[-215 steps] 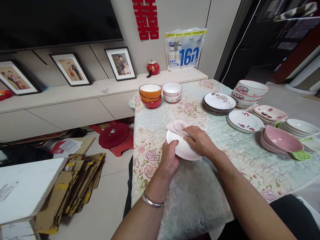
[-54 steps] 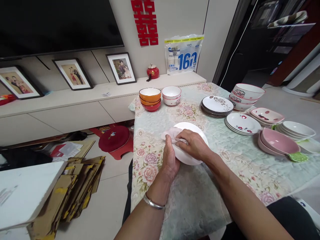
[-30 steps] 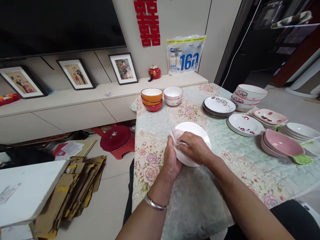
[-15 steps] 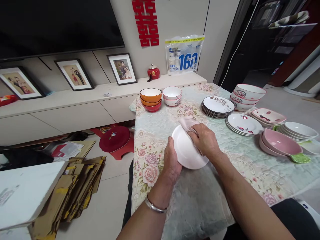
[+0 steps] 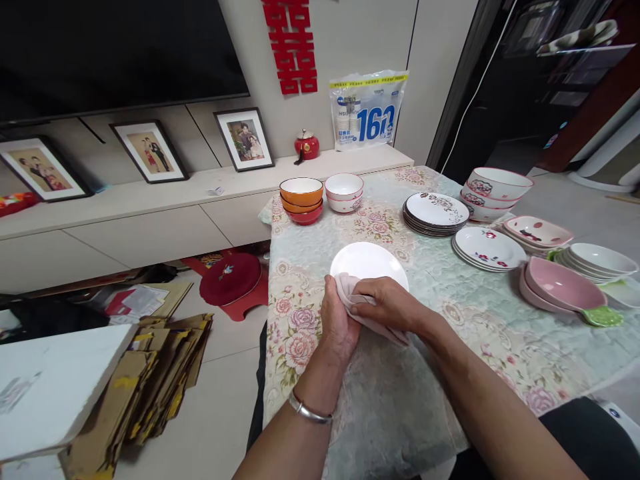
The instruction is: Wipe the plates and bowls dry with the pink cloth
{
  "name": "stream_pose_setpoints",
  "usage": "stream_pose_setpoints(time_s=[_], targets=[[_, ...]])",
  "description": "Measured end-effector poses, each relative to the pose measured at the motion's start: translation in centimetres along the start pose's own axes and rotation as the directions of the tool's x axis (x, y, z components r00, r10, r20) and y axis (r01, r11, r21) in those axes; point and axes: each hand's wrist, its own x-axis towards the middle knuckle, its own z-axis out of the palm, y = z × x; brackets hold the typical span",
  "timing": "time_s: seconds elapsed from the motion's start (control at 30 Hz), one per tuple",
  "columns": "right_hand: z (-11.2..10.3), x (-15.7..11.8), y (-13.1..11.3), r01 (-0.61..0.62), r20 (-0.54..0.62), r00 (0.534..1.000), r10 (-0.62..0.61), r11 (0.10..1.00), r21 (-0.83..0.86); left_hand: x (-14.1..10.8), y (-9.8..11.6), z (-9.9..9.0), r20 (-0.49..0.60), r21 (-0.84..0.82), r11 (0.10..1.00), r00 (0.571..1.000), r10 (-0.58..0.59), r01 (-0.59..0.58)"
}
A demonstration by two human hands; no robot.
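Note:
A plain white plate (image 5: pixel 373 258) is held above the flowered tablecloth near the front of the table. My left hand (image 5: pixel 337 317) grips its left edge, thumb up along the rim and the other fingers hidden underneath. Bunched in my right hand (image 5: pixel 385 303) is a pale pink cloth (image 5: pixel 353 293), pressed on the near part of the plate beside my left thumb. The cloth covers the plate's near rim and hangs down a little on the right.
Orange and red bowls (image 5: pixel 301 193) and white bowls (image 5: pixel 344 193) stand stacked at the back left. To the right are dark-rimmed plates (image 5: pixel 436 210), flowered plates (image 5: pixel 489 249), tall bowls (image 5: pixel 500 185) and pink dishes (image 5: pixel 565 283). A red stool (image 5: pixel 230 277) and flattened cardboard (image 5: pixel 150 380) are left of the table.
My right hand has wiped the cloth from the plate's far edge down to its near left part. The plate has tilted flatter and shifted slightly. My left hand keeps its hold.

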Motion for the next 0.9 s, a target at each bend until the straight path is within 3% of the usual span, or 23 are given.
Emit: stream_pose_setpoints(time_s=[0.1, 0.17, 0.3, 0.43, 0.53, 0.67, 0.8, 0.9], targets=[[-1.0, -0.7, 1.0, -0.108, 0.097, 0.990, 0.099, 0.990, 0.094, -0.1, -0.1, 0.1, 0.024, -0.016, 1.000, 1.000, -0.020, 0.020], [-1.8, -1.0, 1.6, -0.202, 0.064, 0.978, 0.198, 0.977, 0.069, -0.3, -0.1, 0.3, 0.049, -0.013, 0.999, 0.998, -0.031, 0.032], [-2.4, -0.9, 2.2, -0.352, -0.161, 0.929, 0.334, 0.931, -0.101, -0.7, 0.0, 0.4, 0.029, 0.041, 0.999, 1.000, -0.009, 0.008], [-1.8, -0.2, 3.3, -0.441, -0.394, 0.861, 0.322, 0.858, -0.262, -1.0, 0.1, 0.4, 0.046, 0.095, 0.995, 0.999, 0.019, -0.024], [-1.4, 0.1, 4.4, -0.485, -0.538, 0.794, 0.282, 0.829, -0.280, -1.4, 0.1, 0.5, 0.076, 0.144, 0.990, 0.997, 0.004, -0.015], [-1.7, 0.1, 5.6, -0.464, -0.706, 0.666, 0.239, 0.874, -0.142, -1.7, 0.1, 0.6, 0.106, 0.188, 0.982, 0.994, -0.026, 0.006], [-2.6, -0.2, 5.9, -0.409, -0.763, 0.540, 0.356, 0.903, 0.131, -1.7, 0.1, 0.6, 0.135, 0.242, 0.970, 0.990, -0.031, -0.003], [-3.2, -0.5, 5.9, -0.324, -0.693, 0.540, 0.477, 0.878, 0.351, -1.5, 0.2, 0.3, 0.154, 0.282, 0.959, 0.988, -0.034, -0.011]])
